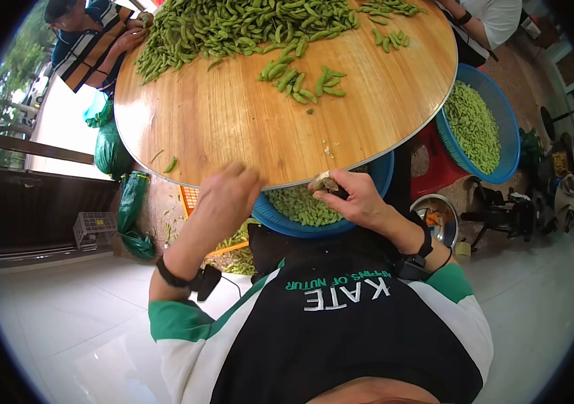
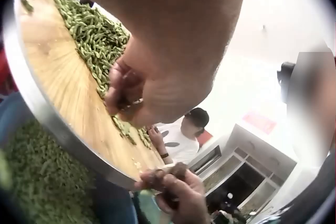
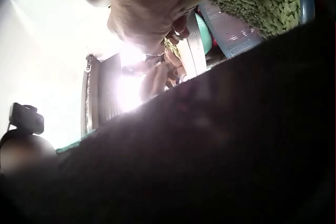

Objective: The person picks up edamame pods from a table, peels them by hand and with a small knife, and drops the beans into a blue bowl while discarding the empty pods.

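My left hand (image 1: 230, 195) is at the near edge of the round wooden table (image 1: 219, 128), its fingers bent and motion-blurred. The left wrist view has this hand's thumb facing the curled fingers (image 2: 118, 85); I cannot tell whether something lies between them. To the right, my right hand (image 1: 361, 198) pinches a small beige-brown thing (image 1: 325, 182) between thumb and fingers at the table rim. Beneath the hands, a blue basin (image 1: 287, 229) holds shelled green beans (image 1: 304, 205). Green bean pods (image 1: 294, 81) lie loose on the wood, in front of a large heap of pods (image 1: 233, 30).
A second blue basin (image 1: 511, 145) of shelled beans stands at the right by a red stool (image 1: 435, 165). Below left are an orange crate (image 1: 189, 196) and green sacks (image 1: 132, 215). A metal bowl (image 1: 445, 232) sits at right. Two other people are across the table.
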